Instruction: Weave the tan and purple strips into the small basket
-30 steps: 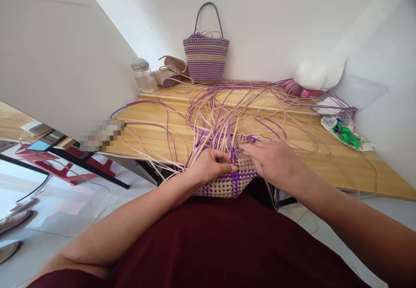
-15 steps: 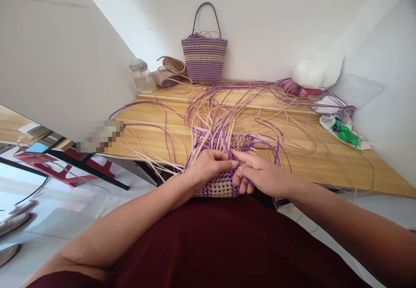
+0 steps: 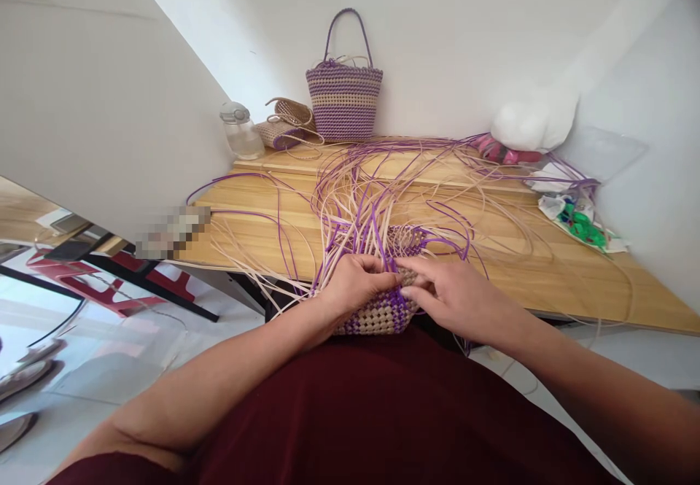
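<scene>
A partly woven purple and beige basket rests against my lap at the table's edge, with many long loose strands fanning out from its top. My left hand is closed on its near wall, thumb and forefinger pinching the weave beside some upright purple strands. From the other side my right hand reaches to the basket's right corner. Its thumb and forefinger are apart, with beige weave showing between them; the other fingers are partly hidden. Part of the basket's far wall shows beyond the hands.
A finished purple and beige handbag stands against the wall. Left of it are smaller woven pieces and a clear bottle. A white bag and green items lie at right. Loose strands cover much of the wooden table.
My right hand's curled fingers have loosened from a purple strand, and its thumb and forefinger have spread at the corner. More of the basket's front shows. My left hand keeps its pinch.
</scene>
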### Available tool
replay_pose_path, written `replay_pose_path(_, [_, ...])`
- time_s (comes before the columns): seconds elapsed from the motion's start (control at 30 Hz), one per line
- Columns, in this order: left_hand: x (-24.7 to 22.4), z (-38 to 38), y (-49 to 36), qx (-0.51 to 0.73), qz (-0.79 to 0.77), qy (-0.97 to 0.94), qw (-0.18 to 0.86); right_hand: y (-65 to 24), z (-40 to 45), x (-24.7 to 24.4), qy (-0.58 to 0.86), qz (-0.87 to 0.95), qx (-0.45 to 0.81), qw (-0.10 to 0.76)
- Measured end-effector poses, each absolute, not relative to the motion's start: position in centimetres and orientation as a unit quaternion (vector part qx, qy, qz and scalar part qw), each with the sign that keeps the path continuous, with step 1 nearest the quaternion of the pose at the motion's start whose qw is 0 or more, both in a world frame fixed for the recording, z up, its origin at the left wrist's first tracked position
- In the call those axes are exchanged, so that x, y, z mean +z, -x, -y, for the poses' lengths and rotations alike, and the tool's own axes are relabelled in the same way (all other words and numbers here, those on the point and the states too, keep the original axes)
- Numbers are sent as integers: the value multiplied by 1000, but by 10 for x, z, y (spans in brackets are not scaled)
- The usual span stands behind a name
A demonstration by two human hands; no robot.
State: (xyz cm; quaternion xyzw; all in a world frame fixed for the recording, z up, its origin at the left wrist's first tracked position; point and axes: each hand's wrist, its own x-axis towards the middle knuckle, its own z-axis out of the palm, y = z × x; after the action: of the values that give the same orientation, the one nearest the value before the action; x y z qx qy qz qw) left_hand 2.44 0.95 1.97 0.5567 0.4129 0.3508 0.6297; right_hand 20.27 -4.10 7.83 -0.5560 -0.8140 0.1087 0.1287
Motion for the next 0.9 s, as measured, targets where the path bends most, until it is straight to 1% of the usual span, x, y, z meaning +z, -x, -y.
replay_pose_path(0.07, [20, -9, -25, 359, -407, -561, 625, -203, 33, 81, 535, 830, 48, 146])
replay_pose_path(0.1, [19, -9, -24, 363, -403, -566, 621, -202, 27, 82, 524, 837, 37, 154])
replay_pose_path(0.17, [18, -9, -23, 367, -395, -583, 608, -197, 13, 86, 506, 846, 61, 158])
replay_pose_path(0.27, [16, -10, -21, 363, -387, -602, 597, -191, -5, 93, 504, 833, 182, 134])
replay_pose_path(0.4, [17, -10, -20, 360, -367, -620, 592, -191, -18, 98, 551, 725, 397, 114])
replay_pose_path(0.5, [20, -9, -21, 358, -366, -641, 572, -194, -22, 98, 558, 674, 469, 119])
replay_pose_path(0.63, [22, -8, -22, 350, -379, -645, 564, -191, -23, 96, 559, 681, 455, 128])
replay_pose_path(0.7, [22, -9, -22, 348, -385, -641, 566, -189, -23, 94, 571, 695, 413, 140])
replay_pose_path(0.83, [22, -9, -22, 357, -394, -624, 573, -197, -16, 92, 631, 704, 278, 172])
replay_pose_path(0.9, [23, -9, -22, 357, -407, -617, 571, -205, -6, 95, 633, 706, 276, 158])
